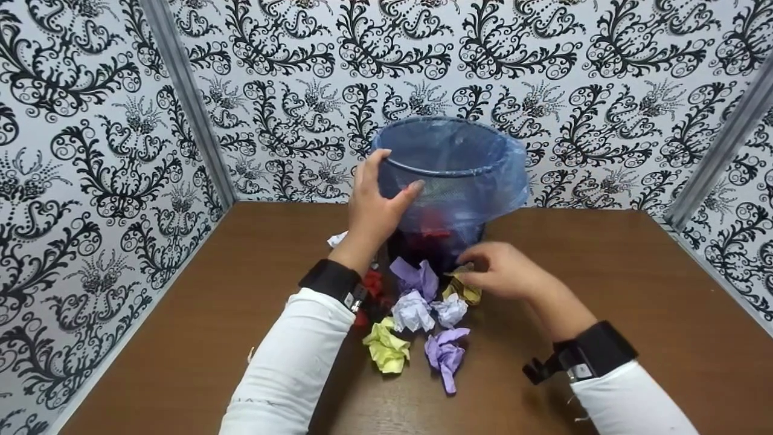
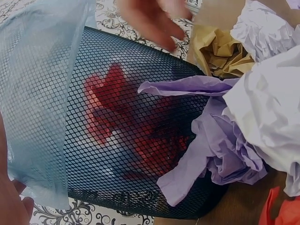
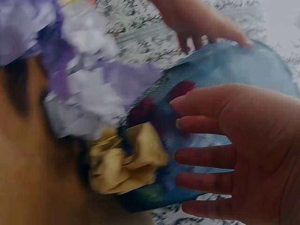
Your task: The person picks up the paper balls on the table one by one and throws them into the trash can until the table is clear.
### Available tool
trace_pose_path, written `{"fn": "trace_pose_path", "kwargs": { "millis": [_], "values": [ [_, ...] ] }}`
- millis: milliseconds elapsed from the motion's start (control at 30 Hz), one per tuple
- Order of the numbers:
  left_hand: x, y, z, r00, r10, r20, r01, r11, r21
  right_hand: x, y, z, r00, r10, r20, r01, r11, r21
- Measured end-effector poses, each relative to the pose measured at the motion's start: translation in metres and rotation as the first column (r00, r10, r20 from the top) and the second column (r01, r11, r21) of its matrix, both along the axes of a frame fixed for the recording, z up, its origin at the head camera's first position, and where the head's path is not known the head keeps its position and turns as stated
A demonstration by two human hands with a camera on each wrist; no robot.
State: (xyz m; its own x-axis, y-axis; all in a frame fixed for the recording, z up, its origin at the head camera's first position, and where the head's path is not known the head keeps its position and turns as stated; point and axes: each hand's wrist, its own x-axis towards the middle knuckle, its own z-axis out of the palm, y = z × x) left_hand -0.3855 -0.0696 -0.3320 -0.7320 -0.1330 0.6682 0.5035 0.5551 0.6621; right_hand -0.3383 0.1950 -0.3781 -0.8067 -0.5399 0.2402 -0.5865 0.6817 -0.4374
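Head view from above, forward and down — wrist views close in, bin (image 2: 117,154) common to both

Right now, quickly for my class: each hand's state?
Left hand: holding the lined mesh wastebasket near its rim.
Right hand: open, empty, by the crumpled tan paper.

Bin (image 2: 101,154) toward tabletop's (image 1: 604,260) far edge: open mesh, metal-looking. Liner (image 1: 504,187): thin, glossy, see-through plastic. Wads (image 1: 388,347): matt paper, roughly creased. Tabletop: wood-look, smooth, faint sheen.

Bin (image 1: 447,174) on table (image 1: 272,290); paper balls (image 1: 413,312) before it (others (image 2: 110,96) inside).
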Motion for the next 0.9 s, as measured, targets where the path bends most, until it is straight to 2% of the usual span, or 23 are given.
{"fn": "trace_pose_path", "kwargs": {
  "millis": [100,233,533,700,900],
  "values": [
    [0.0,0.001,0.001,1.0,0.002,0.025,-0.002,1.0,-0.009,-0.004,0.002,-0.012,0.999,0.015,-0.034,-0.014,1.0,0.021],
    [0.0,0.0,0.002,0.999,0.003,0.044,-0.002,1.0,-0.015,-0.006,0.006,-0.021,0.999,0.004,-0.052,-0.002,0.999,0.049],
    [0.0,-0.004,-0.001,0.998,0.014,0.054,-0.013,1.0,-0.021,-0.01,0.006,-0.026,1.0,-0.017,-0.002,0.017,0.997,0.076],
    [-0.001,-0.003,-0.001,0.999,0.004,0.039,-0.004,1.0,-0.013,-0.012,0.008,-0.029,0.999,-0.027,-0.031,0.03,0.993,0.113],
    [-0.002,-0.001,-0.002,1.0,-0.001,0.006,0.001,1.0,-0.013,-0.011,0.01,-0.032,0.997,-0.078,0.016,0.076,0.99,0.117]
  ]
}}
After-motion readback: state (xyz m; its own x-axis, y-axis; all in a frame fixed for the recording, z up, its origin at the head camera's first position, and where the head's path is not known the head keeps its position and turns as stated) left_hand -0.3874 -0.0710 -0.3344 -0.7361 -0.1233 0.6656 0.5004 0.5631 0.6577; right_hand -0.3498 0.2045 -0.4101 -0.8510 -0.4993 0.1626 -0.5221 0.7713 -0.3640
